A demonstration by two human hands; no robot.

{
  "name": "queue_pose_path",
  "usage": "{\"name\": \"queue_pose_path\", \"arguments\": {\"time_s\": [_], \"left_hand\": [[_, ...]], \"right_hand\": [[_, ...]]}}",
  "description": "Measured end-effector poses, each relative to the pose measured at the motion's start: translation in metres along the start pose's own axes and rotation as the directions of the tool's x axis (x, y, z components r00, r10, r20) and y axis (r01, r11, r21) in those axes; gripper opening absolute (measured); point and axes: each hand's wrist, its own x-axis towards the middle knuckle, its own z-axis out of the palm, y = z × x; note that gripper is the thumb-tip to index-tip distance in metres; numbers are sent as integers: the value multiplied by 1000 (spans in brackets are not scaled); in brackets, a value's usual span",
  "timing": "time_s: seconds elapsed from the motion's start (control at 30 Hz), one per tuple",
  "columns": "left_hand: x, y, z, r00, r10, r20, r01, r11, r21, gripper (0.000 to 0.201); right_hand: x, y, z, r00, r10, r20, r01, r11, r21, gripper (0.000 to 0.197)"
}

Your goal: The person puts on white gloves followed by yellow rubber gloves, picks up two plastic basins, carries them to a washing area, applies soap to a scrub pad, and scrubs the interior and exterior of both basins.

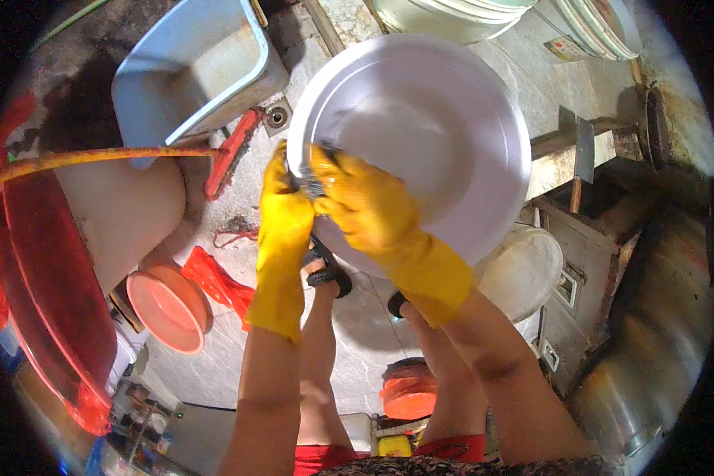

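Yellow rubber gloves cover both hands. The left hand (282,198) is closed on the near-left rim of a big round basin (420,135), thumb side wrapped over the edge, holding it up in front of the person. The right hand (365,202) is closed on a dark scrubber (316,184), pressed against the inside of the basin just beside the left hand's grip, so both hands meet at the same part of the rim.

The basin is pale, smooth and shiny, with a raised ring round its wide flat bottom; it looks wet, and I see no dirt left on the open part. It is tilted toward the person and hangs in the air above the tiled floor (357,317) and their sandalled feet.

With one hand carrying so wide a basin by a single point on a wet rim, I judge that a hard push from the scrubber could twist it out of the glove and drop it onto the feet or floor. The floor may be slippery too.

Further out: a grey tub (198,71) and an orange hose (95,157) to the upper left, a red bowl (166,305) lower left, white buckets (468,16) above, and a metal cabinet (579,270) with a cleaver (584,151) to the right.
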Motion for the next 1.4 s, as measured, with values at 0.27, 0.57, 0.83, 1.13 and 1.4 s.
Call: {"name": "queue_pose_path", "arguments": {"time_s": [0.27, 0.57, 0.83, 1.13, 1.4], "left_hand": [[-32, 7, 32, 973, -11, -232, 100, 921, 376, 27], [-100, -19, 66, 923, -354, -150, 333, 931, -150, 64], [63, 14, 16, 964, 153, 217, -229, 893, 387, 63], [-51, -16, 62, 962, -174, -209, 190, 980, 59, 39], [-49, -41, 43, 981, -193, -16, 192, 955, 228, 106]], "right_hand": [[133, 96, 12, 905, 308, -291, -420, 751, -510, 60], [-25, 200, 18, 745, 660, 99, -587, 719, -371, 57], [44, 45, 13, 974, -107, -201, 100, 994, -44, 45], [108, 166, -38, 789, 191, -584, -543, 662, -517, 46], [-34, 213, 15, 696, 714, 72, -698, 697, -163, 56]]}}
